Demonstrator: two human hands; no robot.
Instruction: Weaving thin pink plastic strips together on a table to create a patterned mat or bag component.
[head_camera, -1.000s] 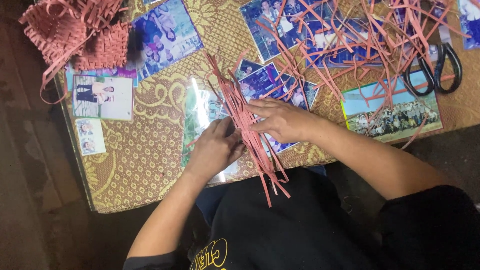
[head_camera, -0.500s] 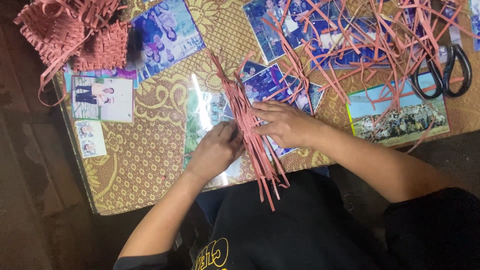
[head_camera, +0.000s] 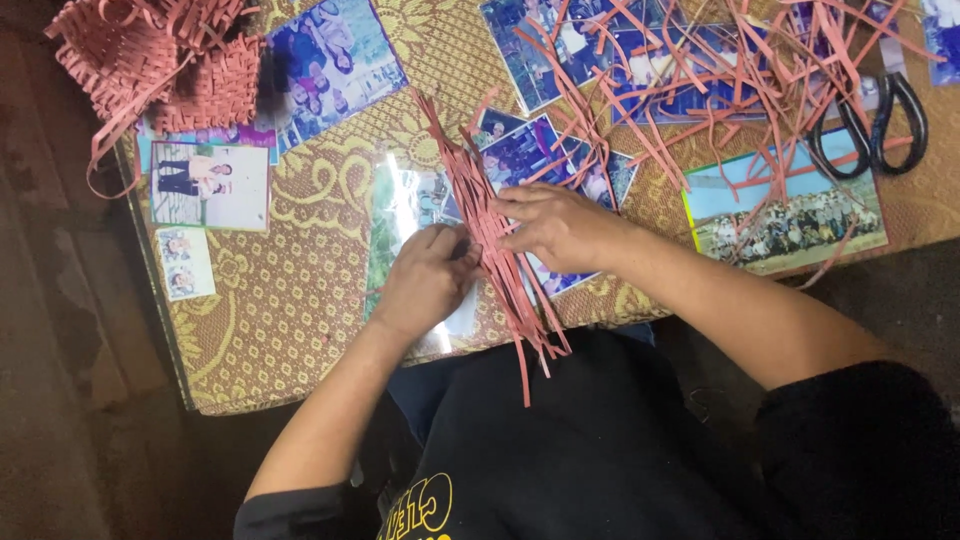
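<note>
A bundle of long pink paper strips lies diagonally across the table's near edge, its lower ends hanging over my lap. My left hand pinches the bundle from the left side, fingers curled on the strips. My right hand rests flat on the same strips from the right, fingers pressing them down. Both hands touch the bundle at its middle.
A woven pink basket piece sits at the far left corner. Loose pink strips lie scattered over photographs at the back right. Black scissors rest near the right edge. The table has a gold patterned cloth under glass.
My hands stay on the strip bundle with only small finger shifts. The view has drifted slightly.
</note>
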